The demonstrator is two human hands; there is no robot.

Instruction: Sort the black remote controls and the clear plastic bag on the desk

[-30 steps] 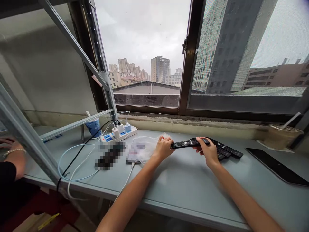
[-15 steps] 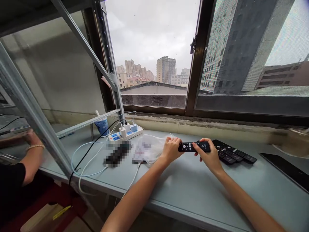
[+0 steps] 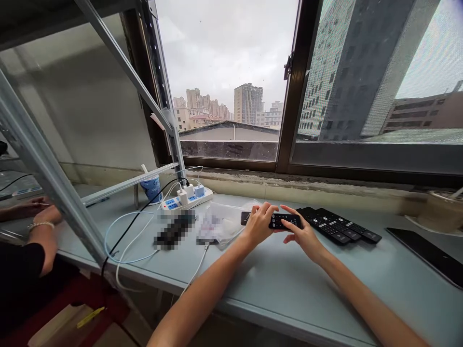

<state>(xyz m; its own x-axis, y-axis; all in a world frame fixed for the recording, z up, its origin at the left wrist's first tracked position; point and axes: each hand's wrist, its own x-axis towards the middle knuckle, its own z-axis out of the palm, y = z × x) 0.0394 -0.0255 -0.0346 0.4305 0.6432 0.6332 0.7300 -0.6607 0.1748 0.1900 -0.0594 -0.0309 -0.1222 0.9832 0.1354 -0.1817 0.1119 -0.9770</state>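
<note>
Flat, overcast daylight pours through the window [image 3: 231, 82], the only visible light source, leaving the sky nearly washed out while the wall left of the window sits in dull grey shade. Shadows on the table [image 3: 289, 289] below the window are soft and faint, with a mild sheen on its surface. Wide-angle distortion bends the shelf frame [image 3: 54, 173] left of the window, a cup [image 3: 439, 209] at the far right is smeared, and two patches on the table are pixelated.

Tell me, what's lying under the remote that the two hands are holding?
Under the remote, held by the left hand and right hand, only bare grey table shows. Its far end overlaps a clear plastic bag; what lies beneath there is hidden.
</note>
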